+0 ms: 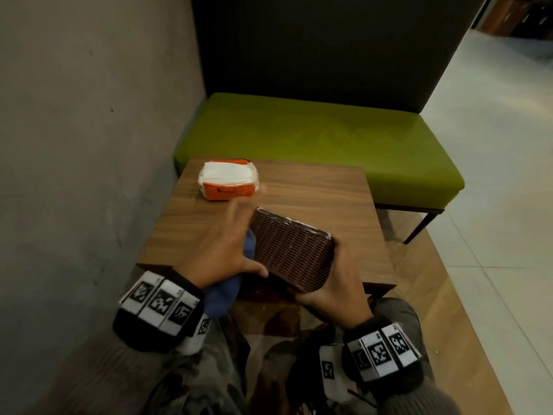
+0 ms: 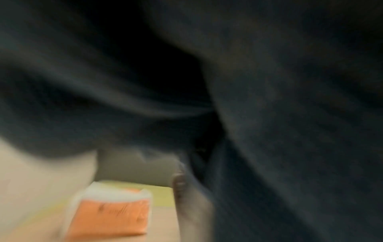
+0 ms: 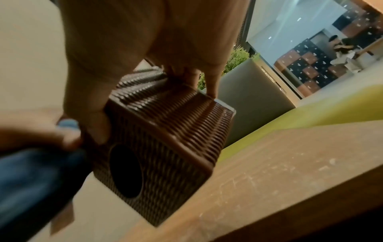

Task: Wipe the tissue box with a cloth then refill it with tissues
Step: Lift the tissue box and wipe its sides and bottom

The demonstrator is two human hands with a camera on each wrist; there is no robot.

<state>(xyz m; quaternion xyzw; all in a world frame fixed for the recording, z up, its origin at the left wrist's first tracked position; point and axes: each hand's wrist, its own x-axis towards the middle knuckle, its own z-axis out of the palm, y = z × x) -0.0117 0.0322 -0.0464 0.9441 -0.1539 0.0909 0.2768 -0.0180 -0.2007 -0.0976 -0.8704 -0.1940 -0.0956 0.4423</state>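
Note:
A brown woven tissue box (image 1: pixel 293 253) is lifted and tilted over the near edge of the wooden table (image 1: pixel 317 187). My right hand (image 1: pixel 329 274) grips its near right end, thumb on one face and fingers over the far side. In the right wrist view the box (image 3: pixel 170 131) shows a round dark opening (image 3: pixel 126 170). My left hand (image 1: pixel 230 244) presses a blue cloth (image 1: pixel 224 295) against the box's left side, fingers spread and blurred. The cloth (image 2: pixel 269 114) fills most of the left wrist view. An orange pack of white tissues (image 1: pixel 229 181) lies at the table's far left.
A grey wall (image 1: pixel 89 145) runs close along the left. A green bench (image 1: pixel 329 136) with a dark back stands behind the table. Pale tiled floor (image 1: pixel 493 205) opens to the right. My lap is under the table's near edge.

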